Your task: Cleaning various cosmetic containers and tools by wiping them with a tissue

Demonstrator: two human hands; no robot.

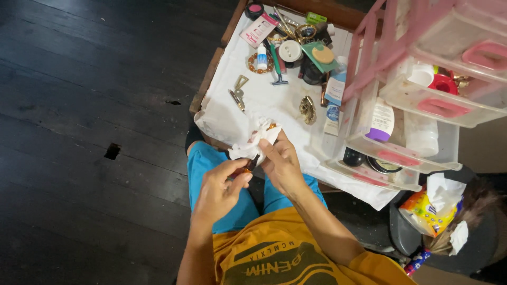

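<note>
Left hand (pixel 219 187) fingers pinching small amber item (pixel 244 170); right hand (pixel 280 161) fingers pressing white tissue (pixel 253 142) around its upper end, above lap. Wiping judged under way, unfinished. Beyond: keys (pixel 237 94), bead bracelet (pixel 261 63), pink drawer unit (pixel 422 79) on white-covered surface (pixel 227 119)

**Both hands meet close in front of the body**

The left hand (pixel 219 187) is raised from a bent forearm, its back to the camera, fingers curled inward and thumb pressed toward the fingertips in a pinch. The right hand (pixel 282 163) sits just beside it and slightly further forward, fingers bent and closed in a grip, wrist angled inward. Both forearms are bare and converge from the torso.
</note>
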